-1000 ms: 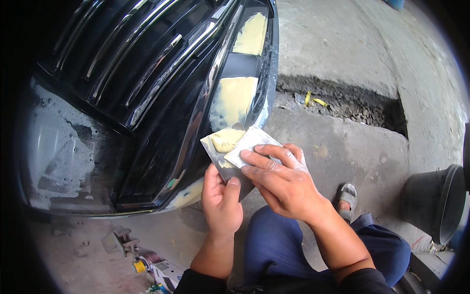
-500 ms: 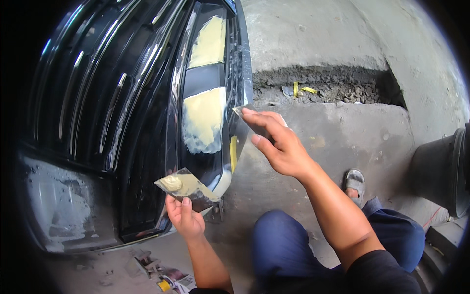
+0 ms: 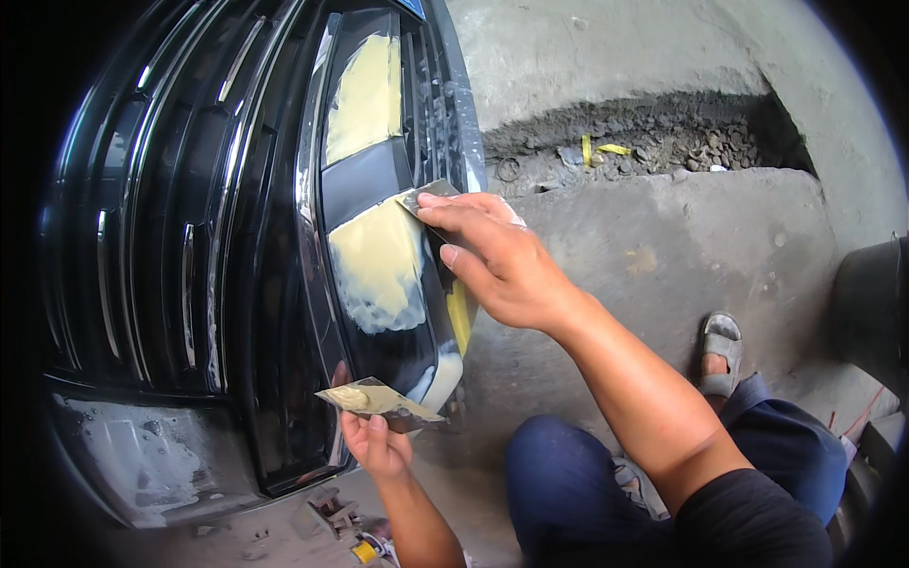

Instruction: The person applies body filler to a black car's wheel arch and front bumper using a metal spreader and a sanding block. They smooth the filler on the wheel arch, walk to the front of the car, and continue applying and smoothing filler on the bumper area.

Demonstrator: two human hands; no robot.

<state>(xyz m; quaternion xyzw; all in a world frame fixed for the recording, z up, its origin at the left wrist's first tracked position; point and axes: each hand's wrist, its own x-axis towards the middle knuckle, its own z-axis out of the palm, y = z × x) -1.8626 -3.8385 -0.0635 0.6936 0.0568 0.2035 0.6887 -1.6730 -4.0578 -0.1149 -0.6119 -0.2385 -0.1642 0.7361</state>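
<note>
My left hand [image 3: 379, 447] pinches a thin flat plate [image 3: 402, 409] that carries a lump of cream-coloured body filler [image 3: 348, 397]. In my right hand [image 3: 502, 260] is a flat metal putty spreader [image 3: 431, 196], its tip at the upper right corner of a pale yellow filler patch [image 3: 377, 256]. That patch lies on the black car bumper panel [image 3: 386, 352], and its lower edge is smeared whitish. Farther up the same panel is a second filler patch [image 3: 367, 99], with a bare dark strip [image 3: 365, 180] between the two.
To the left stands a black grille [image 3: 180, 189] with chrome strips; below it is a sanded grey bumper section [image 3: 156, 454]. A pit with rubble [image 3: 682, 147] cuts into the concrete floor. A dark bucket [image 3: 869, 303] stands at right. A yellow roll [image 3: 365, 551] lies near my left forearm.
My right hand has moved left, bringing the spreader onto the filler patch's upper corner. The plate in my left hand sits lower and flatter. The whole view has shifted slightly.
</note>
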